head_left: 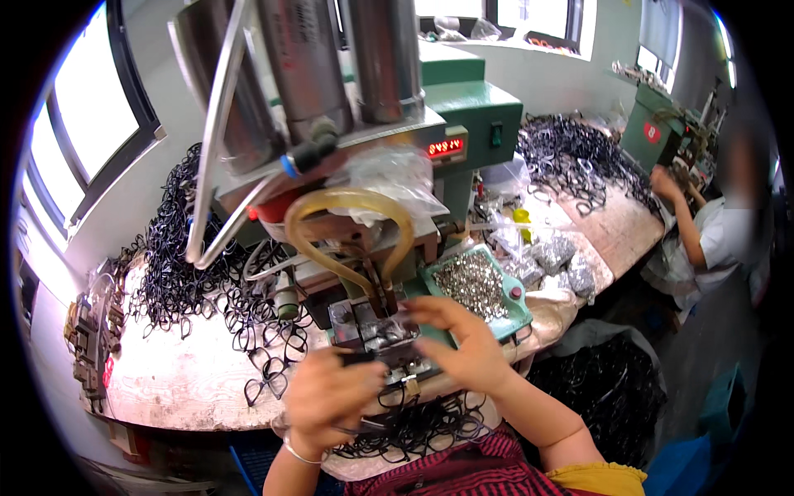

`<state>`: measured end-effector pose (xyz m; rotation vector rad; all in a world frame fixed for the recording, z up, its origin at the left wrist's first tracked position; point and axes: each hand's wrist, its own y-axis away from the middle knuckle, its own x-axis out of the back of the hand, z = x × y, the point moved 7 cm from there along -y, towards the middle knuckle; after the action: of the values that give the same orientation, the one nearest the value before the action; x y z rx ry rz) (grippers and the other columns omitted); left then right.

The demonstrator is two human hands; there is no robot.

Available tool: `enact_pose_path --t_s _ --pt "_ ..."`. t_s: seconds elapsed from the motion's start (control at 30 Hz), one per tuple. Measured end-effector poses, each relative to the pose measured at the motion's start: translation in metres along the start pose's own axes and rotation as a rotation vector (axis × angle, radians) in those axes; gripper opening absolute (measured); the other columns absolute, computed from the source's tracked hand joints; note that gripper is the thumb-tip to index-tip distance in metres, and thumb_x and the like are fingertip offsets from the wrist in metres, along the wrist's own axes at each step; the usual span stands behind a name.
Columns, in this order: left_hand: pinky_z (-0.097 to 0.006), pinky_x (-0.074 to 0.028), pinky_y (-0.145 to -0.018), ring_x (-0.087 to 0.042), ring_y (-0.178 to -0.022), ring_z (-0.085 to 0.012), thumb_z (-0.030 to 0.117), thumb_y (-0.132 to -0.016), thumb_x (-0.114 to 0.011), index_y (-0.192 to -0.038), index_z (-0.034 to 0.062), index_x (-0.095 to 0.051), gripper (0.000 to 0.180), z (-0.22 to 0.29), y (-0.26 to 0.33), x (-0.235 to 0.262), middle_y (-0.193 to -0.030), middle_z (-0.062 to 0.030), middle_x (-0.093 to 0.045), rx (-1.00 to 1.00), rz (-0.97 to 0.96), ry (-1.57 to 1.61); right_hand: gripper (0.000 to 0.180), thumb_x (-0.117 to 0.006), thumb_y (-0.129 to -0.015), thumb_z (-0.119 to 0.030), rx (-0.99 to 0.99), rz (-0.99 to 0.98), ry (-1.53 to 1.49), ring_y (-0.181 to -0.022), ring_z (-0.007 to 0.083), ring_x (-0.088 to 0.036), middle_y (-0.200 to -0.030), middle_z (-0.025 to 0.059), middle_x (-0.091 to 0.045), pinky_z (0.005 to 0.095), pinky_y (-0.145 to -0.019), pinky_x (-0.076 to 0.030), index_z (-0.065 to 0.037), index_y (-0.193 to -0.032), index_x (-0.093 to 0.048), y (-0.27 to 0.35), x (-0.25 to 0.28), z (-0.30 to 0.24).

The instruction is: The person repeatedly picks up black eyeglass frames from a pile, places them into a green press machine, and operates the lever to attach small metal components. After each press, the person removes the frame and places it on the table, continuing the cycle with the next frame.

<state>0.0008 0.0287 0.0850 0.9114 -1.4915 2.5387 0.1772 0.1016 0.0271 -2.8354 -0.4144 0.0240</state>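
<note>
My left hand (331, 401), a little blurred, is closed in front of the machine's metal fixture (380, 333). Its fingers hold a black eyeglass frame (357, 358), partly hidden by the hand. On the fixture's right side is my right hand (471, 351), its thumb and forefinger apart and close to the metal block. Nothing shows between those fingers. The press (322, 74) rises above both hands, with metal cylinders and a looped amber tube (351, 198) coming down to the fixture.
A green tray (517, 310) of small metal parts sits right of the fixture. Black eyeglass frames (186, 256) heap on the left of the table; another heap (571, 153) lies far right. More frames (413, 430) lie in front of me. A co-worker (711, 227) works at the right.
</note>
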Motion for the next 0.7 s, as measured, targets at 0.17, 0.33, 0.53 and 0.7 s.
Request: enact_pose_path --t_s 0.17,0.33,0.53,0.7 --pt "-0.044 -0.050 -0.091 -0.057 -0.081 -0.0239 0.013 -0.075 -0.066 -0.103 0.0124 -0.073 0.029 0.004 0.014 -0.028 -0.108 -0.0029 -0.071 -0.085 -0.171 -0.124 0.023 -0.066 -0.080 0.000 0.195 0.574 0.534 -0.095 0.0278 -0.064 -0.101 0.0130 -0.068 0.0359 -0.087 -0.048 -0.002 -0.103 -0.067 -0.003 0.091 0.047" --pt "-0.044 -0.049 -0.095 -0.057 -0.087 -0.0237 0.013 -0.076 -0.066 -0.112 0.0129 -0.069 0.037 -0.004 0.021 -0.034 -0.119 -0.0028 -0.066 -0.141 -0.111 -0.025 0.016 -0.070 -0.075 -0.005 0.151 0.430 0.816 -0.098 0.0314 -0.062 -0.099 0.0137 -0.067 0.0390 -0.089 -0.047 -0.005 -0.091 -0.070 0.008 0.117 0.075" --pt "-0.048 -0.044 -0.101 -0.056 -0.097 -0.0262 0.012 -0.079 -0.066 -0.116 0.0097 -0.065 0.037 0.009 0.032 -0.028 -0.123 -0.0045 -0.062 -0.059 -0.050 -0.025 0.020 -0.077 -0.070 -0.012 0.196 0.257 1.108 -0.124 0.0388 -0.049 -0.120 0.0214 -0.060 0.0458 -0.104 -0.038 -0.007 -0.089 -0.074 -0.010 0.080 0.086" --pt "-0.043 -0.039 -0.105 -0.053 -0.119 -0.0294 0.013 -0.086 -0.066 -0.121 0.0056 -0.061 0.036 0.056 0.031 -0.081 -0.126 -0.0115 -0.060 0.406 -0.686 1.134 0.010 -0.071 -0.077 -0.009 0.191 0.401 1.015 -0.116 0.0392 -0.054 -0.113 0.0205 -0.063 0.0456 -0.102 -0.039 -0.001 -0.084 -0.071 0.000 0.088 0.092"
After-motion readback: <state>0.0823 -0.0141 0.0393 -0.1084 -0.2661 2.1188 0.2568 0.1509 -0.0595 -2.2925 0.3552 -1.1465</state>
